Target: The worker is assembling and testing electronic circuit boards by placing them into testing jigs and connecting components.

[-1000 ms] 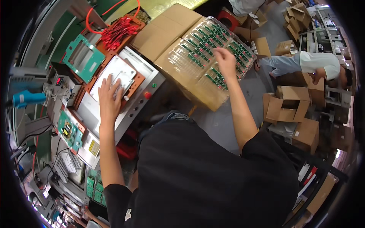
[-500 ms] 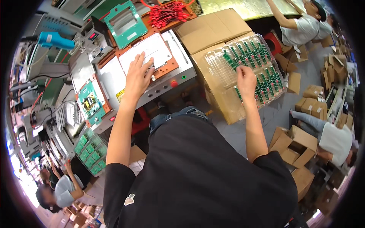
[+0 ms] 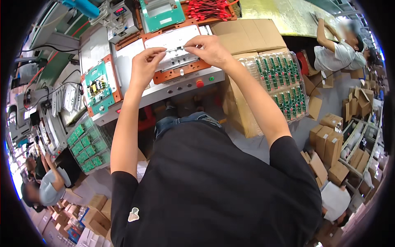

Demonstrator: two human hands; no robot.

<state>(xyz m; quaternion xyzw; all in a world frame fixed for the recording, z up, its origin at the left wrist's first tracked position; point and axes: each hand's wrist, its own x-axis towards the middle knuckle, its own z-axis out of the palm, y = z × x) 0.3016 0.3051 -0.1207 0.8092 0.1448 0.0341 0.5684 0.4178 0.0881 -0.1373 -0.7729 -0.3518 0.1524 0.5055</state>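
Over the white plate of a fixture in an orange-brown frame, my two hands face each other. A narrow circuit board, seen nearly edge-on, spans the gap between their fingertips. My left hand pinches its left end with thumb and forefinger. At the other end, the thumb and forefinger of my right hand are closed on it. The fingers hide part of the board. To the right, a clear plastic tray on a cardboard box holds rows of narrow green circuit boards.
Red-wired parts lie behind the fixture, beside a green frame. Left stands another fixture with a populated board. A red button sits on the machine's front. Co-workers are at far right and lower left.
My right hand has come left from the tray to the fixture with the circuit board. My left hand has risen off the white plate and now pinches the board's other end. The view has shifted.
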